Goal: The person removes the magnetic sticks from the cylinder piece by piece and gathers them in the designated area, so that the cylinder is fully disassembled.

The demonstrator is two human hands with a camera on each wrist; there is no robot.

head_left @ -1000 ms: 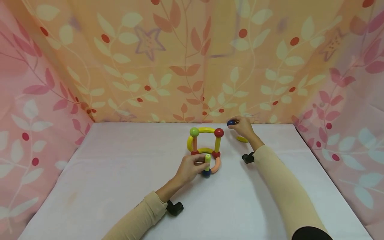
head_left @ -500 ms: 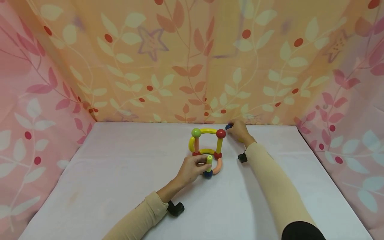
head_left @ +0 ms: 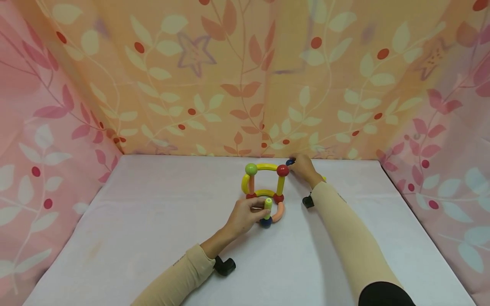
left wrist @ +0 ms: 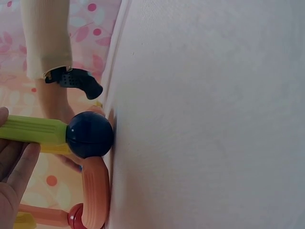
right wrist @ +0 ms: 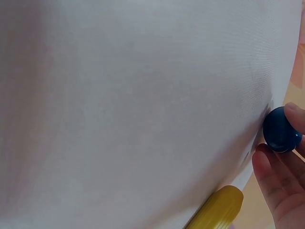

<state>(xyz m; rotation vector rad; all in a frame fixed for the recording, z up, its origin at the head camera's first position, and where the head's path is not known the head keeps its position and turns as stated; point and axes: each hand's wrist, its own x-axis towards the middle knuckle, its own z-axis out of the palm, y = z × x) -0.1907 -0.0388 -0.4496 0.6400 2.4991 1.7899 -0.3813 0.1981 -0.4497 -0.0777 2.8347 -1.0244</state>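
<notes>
My left hand (head_left: 242, 216) pinches a light green magnetic stick (head_left: 268, 204) between thumb and fingers. That stick rises from a dark blue ball (left wrist: 89, 135) resting on the table, with a curved orange stick (left wrist: 95, 191) joined to the ball. Behind it stands a frame of yellow and orange sticks, with a green ball (head_left: 251, 169) and a red ball (head_left: 282, 170) on top. Right of the frame, near the back edge, my right hand (head_left: 304, 167) holds a second blue ball (right wrist: 280, 130) with thumb and fingers, low over the tabletop.
A loose yellow curved stick (right wrist: 219, 207) lies on the white table (head_left: 153, 204), beside my right hand. Floral curtains (head_left: 229, 85) enclose the back and both sides. Black wrist cameras, such as the left one (head_left: 224, 266), stick out below the sleeves.
My right hand has come slightly left and lower with the blue ball, closer to the frame's top red ball in the head view. My left hand keeps its hold on the green stick.
</notes>
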